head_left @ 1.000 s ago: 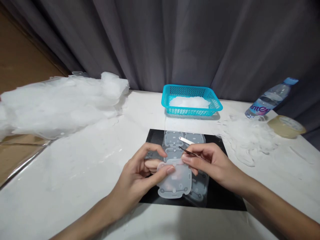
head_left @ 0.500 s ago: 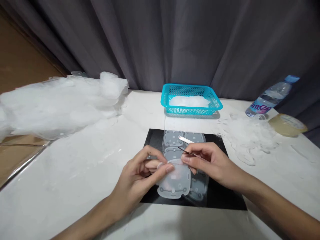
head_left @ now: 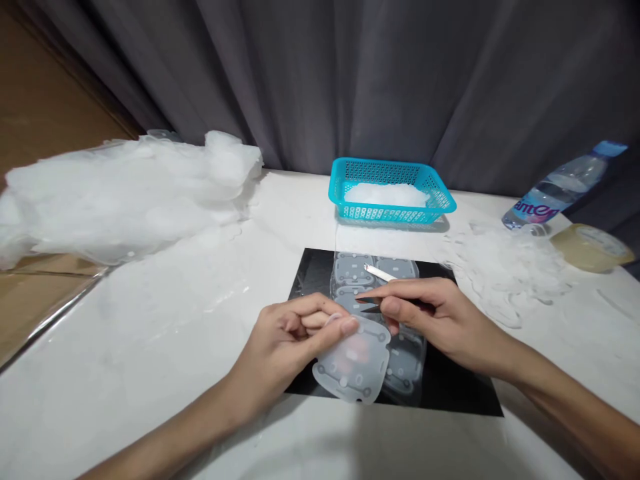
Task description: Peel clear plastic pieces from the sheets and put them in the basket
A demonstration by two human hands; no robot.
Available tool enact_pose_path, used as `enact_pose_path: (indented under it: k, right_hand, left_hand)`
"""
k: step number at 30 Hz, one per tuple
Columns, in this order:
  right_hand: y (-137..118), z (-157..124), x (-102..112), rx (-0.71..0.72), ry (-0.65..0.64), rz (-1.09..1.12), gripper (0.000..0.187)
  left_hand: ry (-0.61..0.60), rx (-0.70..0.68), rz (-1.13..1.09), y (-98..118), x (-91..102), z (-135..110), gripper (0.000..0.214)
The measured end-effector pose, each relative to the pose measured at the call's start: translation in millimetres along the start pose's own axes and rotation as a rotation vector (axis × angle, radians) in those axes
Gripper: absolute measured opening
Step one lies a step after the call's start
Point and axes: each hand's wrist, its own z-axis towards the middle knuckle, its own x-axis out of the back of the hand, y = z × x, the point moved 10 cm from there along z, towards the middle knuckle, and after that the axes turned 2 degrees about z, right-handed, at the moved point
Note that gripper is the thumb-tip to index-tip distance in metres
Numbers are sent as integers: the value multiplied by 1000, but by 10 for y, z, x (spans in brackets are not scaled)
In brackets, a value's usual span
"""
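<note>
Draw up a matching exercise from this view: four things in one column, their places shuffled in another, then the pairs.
Things:
1. Frontmost translucent, rounded plastic piece
2. Dark, pointed tweezers
3. Turquoise, perforated plastic basket
4. Flat, black, rectangular board

Places:
A. Near the grey fabric curtain
B. In the right hand
C. Below both hands
D. In the left hand

Pairs: 1-D, 2-B, 3-A, 4-C

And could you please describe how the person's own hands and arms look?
Both the left hand and the right hand are bare: no gloves or rings show. The forearms are uncovered, with no sleeve, watch or bracelet in view.
</note>
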Motion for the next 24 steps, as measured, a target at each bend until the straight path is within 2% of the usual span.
enact_pose_path:
  k: [9, 15, 24]
  right_hand:
    - [-44, 4, 31, 116, 66, -21, 33]
    - [-73, 9, -17, 131, -10, -24, 26]
    - [-115, -3, -49, 178, -30, -109, 23]
  left_hand:
    - [-21, 27, -26, -11, -1, 13, 11]
    - [11, -33, -5, 26, 11, 0, 8]
    - [44, -106, 72, 89, 38, -37, 6]
